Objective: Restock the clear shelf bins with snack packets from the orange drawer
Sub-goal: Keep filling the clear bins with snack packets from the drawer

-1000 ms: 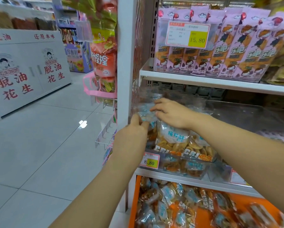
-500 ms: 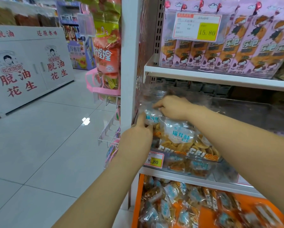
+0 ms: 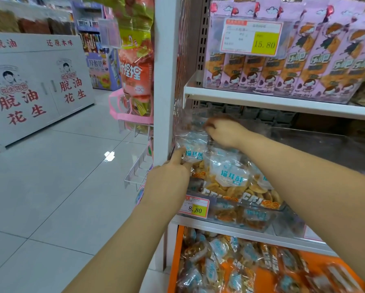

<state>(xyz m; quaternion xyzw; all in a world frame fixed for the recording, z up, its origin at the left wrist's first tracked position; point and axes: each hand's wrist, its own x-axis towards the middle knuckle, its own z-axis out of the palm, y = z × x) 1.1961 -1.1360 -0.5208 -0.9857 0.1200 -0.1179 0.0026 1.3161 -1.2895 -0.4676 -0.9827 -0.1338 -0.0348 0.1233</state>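
A snack packet (image 3: 193, 153) stands at the left end of the clear bin (image 3: 236, 217) on the middle shelf. Its long axis is near upright, top tipped back, blue label facing the aisle. The left hand (image 3: 169, 178) pinches its lower left edge, thumb up. The right hand (image 3: 225, 133) curls its fingers round its clear top edge. Loose packets (image 3: 217, 250) fill the orange drawer (image 3: 174, 261) below. The white shelving (image 3: 163, 81) stands on a pale tiled floor (image 3: 50, 187).
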